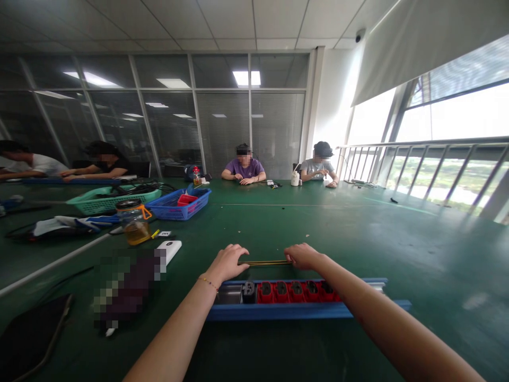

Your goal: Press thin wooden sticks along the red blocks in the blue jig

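A pair of thin yellowish rods [267,263] lies crosswise just beyond a blue rail [290,312]. My right hand [304,257] is closed, its fingertips pinching the right end of the rods. My left hand [229,263] is at their left end, thumb and fingers apart around it; whether it touches them I cannot tell. The channel of the rail holds a row of several red blocks [281,292] with dark tops, and one dark grey connector-like block [249,292] left of them. My right forearm covers part of the rail and its row.
Left on the green table [254,228] are a blue basket [178,209], a green basket [93,201] with dark cables, a jar of amber liquid [135,225], a white power-bank-like object [172,249] and a dark tablet-like object [34,337]. Several people sit across the table.
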